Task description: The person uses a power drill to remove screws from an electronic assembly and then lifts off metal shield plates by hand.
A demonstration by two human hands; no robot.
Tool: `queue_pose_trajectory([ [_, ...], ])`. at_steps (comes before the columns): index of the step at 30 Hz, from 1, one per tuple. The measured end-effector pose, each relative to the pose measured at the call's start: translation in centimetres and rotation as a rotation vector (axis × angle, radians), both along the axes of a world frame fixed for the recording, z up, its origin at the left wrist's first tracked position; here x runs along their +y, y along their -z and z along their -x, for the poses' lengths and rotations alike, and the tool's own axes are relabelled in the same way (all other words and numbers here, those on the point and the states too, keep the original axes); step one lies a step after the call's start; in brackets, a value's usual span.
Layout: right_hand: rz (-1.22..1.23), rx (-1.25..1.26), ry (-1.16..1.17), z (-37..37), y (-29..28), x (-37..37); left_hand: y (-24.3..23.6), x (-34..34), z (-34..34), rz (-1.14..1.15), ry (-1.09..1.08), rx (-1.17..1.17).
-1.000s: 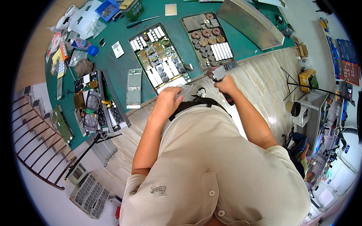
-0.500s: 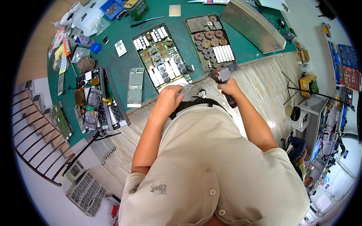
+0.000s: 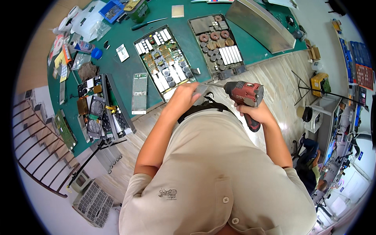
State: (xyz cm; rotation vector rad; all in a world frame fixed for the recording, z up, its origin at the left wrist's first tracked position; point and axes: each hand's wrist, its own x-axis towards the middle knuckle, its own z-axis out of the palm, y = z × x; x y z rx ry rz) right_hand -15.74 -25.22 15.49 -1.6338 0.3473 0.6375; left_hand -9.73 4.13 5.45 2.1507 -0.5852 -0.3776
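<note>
My right hand (image 3: 256,112) is wrapped round the grip of a red and black cordless drill (image 3: 246,93). Its bit points left, at a thin translucent sheet (image 3: 201,89) pinched in my left hand (image 3: 184,96). Whether the bit touches the sheet I cannot tell. Just beyond my left hand lies an open power module (image 3: 163,58) with a green circuit board, white blocks and dark capacitors. To its right lies a second open module (image 3: 216,47) with copper-coloured coils and round capacitors, at the table's near edge.
On the green table (image 3: 117,68) lie a perforated metal plate (image 3: 139,93), a screwdriver (image 3: 149,24) and a curved metal cover (image 3: 261,28). An opened unit with a fan (image 3: 96,113) stands at the left. A blue tray (image 3: 113,11) holds small parts. Another person (image 3: 309,156) is at far right.
My right hand has swung the drill from pointing at the far module to pointing left, and moved slightly right. My left hand has moved slightly right with the sheet.
</note>
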Motion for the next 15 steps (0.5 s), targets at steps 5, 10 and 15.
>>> queue_pose_trajectory([
  [5, -0.002, -0.007, -0.049, 1.0, -1.6, 0.1, -2.2, -1.2, -0.9, 0.066, 0.040, -0.051],
  [10, -0.073, 0.010, 0.014, 1.9, -2.0, 0.4, -1.9, -1.7, -1.2, 0.107, 0.125, -0.150],
  [15, -0.084, 0.083, 0.073, 2.2, -2.8, -0.5, -0.9, -1.7, -0.4, 0.156, 0.085, -0.150],
])
